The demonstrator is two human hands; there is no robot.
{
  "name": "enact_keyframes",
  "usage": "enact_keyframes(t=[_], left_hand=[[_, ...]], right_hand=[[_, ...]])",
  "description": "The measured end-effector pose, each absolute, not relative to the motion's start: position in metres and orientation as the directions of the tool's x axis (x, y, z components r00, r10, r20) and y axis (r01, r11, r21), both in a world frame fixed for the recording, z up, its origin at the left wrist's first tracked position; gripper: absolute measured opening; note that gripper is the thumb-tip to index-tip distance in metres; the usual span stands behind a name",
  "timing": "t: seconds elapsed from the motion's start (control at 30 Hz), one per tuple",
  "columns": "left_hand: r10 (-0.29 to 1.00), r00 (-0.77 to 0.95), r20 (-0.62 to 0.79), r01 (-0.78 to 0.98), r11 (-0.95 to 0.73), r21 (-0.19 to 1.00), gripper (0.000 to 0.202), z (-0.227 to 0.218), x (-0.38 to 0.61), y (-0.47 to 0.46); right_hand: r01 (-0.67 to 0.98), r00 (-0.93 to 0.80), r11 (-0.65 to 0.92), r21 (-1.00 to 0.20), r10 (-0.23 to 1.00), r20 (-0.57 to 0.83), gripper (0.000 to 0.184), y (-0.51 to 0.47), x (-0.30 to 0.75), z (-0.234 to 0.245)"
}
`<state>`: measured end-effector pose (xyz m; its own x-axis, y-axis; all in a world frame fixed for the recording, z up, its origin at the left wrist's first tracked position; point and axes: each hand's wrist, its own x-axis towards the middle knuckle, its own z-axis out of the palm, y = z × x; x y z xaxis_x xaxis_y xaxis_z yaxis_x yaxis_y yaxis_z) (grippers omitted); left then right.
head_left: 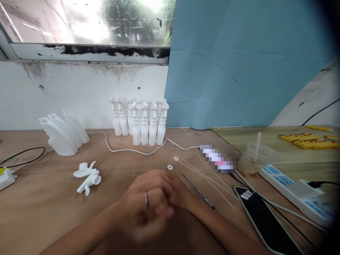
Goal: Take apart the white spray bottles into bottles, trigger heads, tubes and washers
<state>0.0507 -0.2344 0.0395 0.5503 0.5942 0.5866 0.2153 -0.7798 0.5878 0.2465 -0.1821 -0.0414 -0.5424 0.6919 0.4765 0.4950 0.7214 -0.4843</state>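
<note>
My left hand (145,203), with a ring on one finger, is closed in a loose fist at the front middle of the table. Behind and against it is my right hand (179,189), its fingers mostly hidden by the left. Motion blurs both, and I cannot make out what, if anything, is between them. Just beyond them lie a white washer (170,167) and another white washer (175,158). A thin screwdriver-like tool (203,196) rests right of my right hand, beside several thin clear tubes (207,177). Two white spray trigger heads (87,177) lie to the left.
Several white spray bottles (145,127) with triggers stand by the wall. Open translucent bottles (62,136) stand at the left. On the right are a phone (265,219), a power strip (287,184), cables, a plastic cup with a straw (255,157) and yellow pieces (316,143).
</note>
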Motion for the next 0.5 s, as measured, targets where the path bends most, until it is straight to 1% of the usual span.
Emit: enact_keyframes(t=[0.03, 0.07, 0.1, 0.17, 0.23, 0.33, 0.43, 0.5], left_hand=[[0.57, 0.554, 0.607, 0.2, -0.799, 0.567, 0.014, 0.036, 0.05, -0.221], [0.615, 0.534, 0.581, 0.252, -0.771, 0.584, 0.008, 0.03, 0.048, -0.208], [0.656, 0.515, 0.552, 0.293, -0.74, 0.605, 0.005, 0.022, 0.045, -0.196], [0.729, 0.488, 0.481, 0.372, -0.672, 0.641, 0.019, 0.001, 0.039, -0.178], [0.77, 0.503, 0.393, 0.424, -0.615, 0.664, 0.03, -0.018, 0.034, -0.17], [0.791, 0.532, 0.302, 0.475, -0.574, 0.667, 0.032, -0.036, 0.029, -0.168], [0.805, 0.531, 0.266, 0.518, -0.557, 0.649, 0.029, -0.039, 0.029, -0.17], [0.819, 0.521, 0.24, 0.542, -0.534, 0.649, 0.028, -0.038, 0.03, -0.17]], right_hand=[[0.488, -0.544, 0.732, -0.476, 0.681, 0.49, 0.026, -0.182, 0.247, -0.042], [0.481, -0.543, 0.74, -0.47, 0.672, 0.504, 0.026, -0.183, 0.247, -0.042], [0.475, -0.539, 0.745, -0.468, 0.667, 0.514, 0.026, -0.184, 0.247, -0.041], [0.469, -0.542, 0.753, -0.462, 0.658, 0.523, 0.027, -0.186, 0.247, -0.037], [0.465, -0.553, 0.763, -0.448, 0.646, 0.526, 0.034, -0.188, 0.247, -0.032], [0.475, -0.554, 0.782, -0.402, 0.621, 0.553, 0.041, -0.184, 0.252, -0.026], [0.554, -0.516, 0.771, -0.313, 0.614, 0.597, 0.032, -0.17, 0.268, -0.022], [0.706, -0.435, 0.663, -0.249, 0.684, 0.586, 0.023, -0.156, 0.286, -0.018]])
